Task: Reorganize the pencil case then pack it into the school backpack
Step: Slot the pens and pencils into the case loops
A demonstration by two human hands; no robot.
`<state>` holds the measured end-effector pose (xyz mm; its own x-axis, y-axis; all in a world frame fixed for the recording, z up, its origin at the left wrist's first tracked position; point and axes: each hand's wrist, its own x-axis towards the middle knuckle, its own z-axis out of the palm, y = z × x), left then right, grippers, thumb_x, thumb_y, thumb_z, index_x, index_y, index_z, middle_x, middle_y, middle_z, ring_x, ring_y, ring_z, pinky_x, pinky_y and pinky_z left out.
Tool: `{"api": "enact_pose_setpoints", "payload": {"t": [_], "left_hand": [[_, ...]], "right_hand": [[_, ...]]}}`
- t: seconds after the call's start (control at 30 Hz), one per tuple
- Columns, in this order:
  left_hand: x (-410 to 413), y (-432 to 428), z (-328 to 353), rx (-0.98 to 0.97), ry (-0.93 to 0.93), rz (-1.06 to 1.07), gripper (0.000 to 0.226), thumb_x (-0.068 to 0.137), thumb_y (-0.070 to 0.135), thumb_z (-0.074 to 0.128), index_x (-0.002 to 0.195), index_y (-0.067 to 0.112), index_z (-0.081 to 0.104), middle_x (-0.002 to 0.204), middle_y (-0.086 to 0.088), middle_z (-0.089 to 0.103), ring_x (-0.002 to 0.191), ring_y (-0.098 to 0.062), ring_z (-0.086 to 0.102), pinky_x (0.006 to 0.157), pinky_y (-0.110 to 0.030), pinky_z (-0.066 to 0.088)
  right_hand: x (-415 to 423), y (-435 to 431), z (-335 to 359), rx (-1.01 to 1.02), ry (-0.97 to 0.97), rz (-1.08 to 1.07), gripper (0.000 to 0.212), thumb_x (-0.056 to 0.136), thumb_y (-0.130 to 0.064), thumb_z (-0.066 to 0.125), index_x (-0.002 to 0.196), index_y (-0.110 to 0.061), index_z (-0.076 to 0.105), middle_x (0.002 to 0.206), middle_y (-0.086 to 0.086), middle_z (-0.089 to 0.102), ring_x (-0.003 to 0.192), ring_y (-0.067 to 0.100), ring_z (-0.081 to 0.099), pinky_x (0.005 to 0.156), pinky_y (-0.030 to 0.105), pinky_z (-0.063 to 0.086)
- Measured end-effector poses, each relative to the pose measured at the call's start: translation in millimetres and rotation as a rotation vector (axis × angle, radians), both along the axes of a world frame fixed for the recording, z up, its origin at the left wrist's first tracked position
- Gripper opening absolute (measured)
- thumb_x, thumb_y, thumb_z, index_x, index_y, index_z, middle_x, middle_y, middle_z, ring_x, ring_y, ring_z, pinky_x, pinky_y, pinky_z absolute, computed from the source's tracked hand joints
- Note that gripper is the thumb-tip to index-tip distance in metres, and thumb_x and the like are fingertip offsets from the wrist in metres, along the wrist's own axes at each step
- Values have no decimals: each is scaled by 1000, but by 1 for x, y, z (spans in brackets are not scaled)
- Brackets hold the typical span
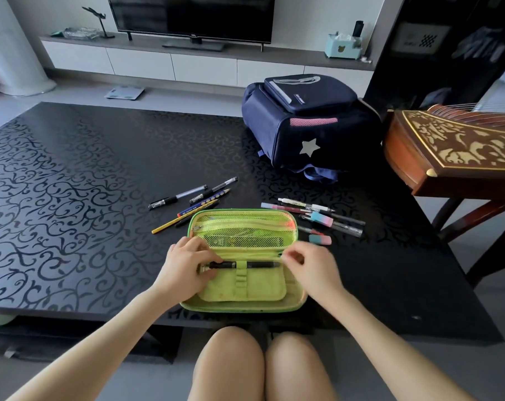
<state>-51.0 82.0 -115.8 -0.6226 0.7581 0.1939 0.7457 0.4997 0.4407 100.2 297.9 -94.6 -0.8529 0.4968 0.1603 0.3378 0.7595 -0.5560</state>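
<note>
Left hand (184, 263) pinches the black pen (247, 265) under the pencil case (242, 305) loop, right hand (309, 263) steadying its tip — a hard push may jam it.

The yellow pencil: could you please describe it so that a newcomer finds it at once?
Start at the open green pencil case on the black table. Left of its top corner lies a fan of pens; the yellow pencil is the nearest, longest and only yellow one.

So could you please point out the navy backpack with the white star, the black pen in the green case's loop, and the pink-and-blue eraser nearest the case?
navy backpack (291, 131): head view, side panel.
black pen (260, 265): head view, barrel.
pink-and-blue eraser (320, 239): head view, middle.
</note>
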Motion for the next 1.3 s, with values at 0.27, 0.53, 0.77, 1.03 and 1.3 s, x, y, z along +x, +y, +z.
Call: {"api": "enact_pose_setpoints", "payload": {"t": [0.27,0.53,0.77,1.03,1.3], "left_hand": [[7,-6,-12,79,-10,-39,20,74,19,75,92,27,73,92,8,56,83,-14,45,76,-25,39],[10,-4,-13,80,-30,12,23,71,21,78,91,31,73,92,12,57,86,-6,41,76,-20,39],[19,13,25,156,151,95,36,82,43,47,95,20,70,93,3,62,90,-21,54,77,-29,44],[35,27,45,156,117,-106,33,88,36,44,85,15,69,78,4,65,74,-18,55,69,-33,48],[23,-17,28,131,-76,-97,28,80,31,56,91,12,73,79,13,64,80,-5,49,77,-6,35]], "right_hand": [[-25,137,-1,379,-336,-461,27,94,-12,47,115,-15,64,113,10,62,102,32,54,81,38,44],[-34,174,-3,566,-584,-245,19,92,-23,55,106,-28,68,107,-2,65,104,21,53,79,30,40],[-9,122,30,715,-64,-127,5,73,-13,77,76,-14,74,68,4,67,65,30,56,56,34,41],[-15,-8,27,613,216,330,19,60,-7,85,68,-17,70,63,-5,64,63,20,56,61,26,38],[-19,-39,7,401,202,364,22,56,-17,88,71,-17,73,63,-6,66,60,20,57,58,26,49]]}}
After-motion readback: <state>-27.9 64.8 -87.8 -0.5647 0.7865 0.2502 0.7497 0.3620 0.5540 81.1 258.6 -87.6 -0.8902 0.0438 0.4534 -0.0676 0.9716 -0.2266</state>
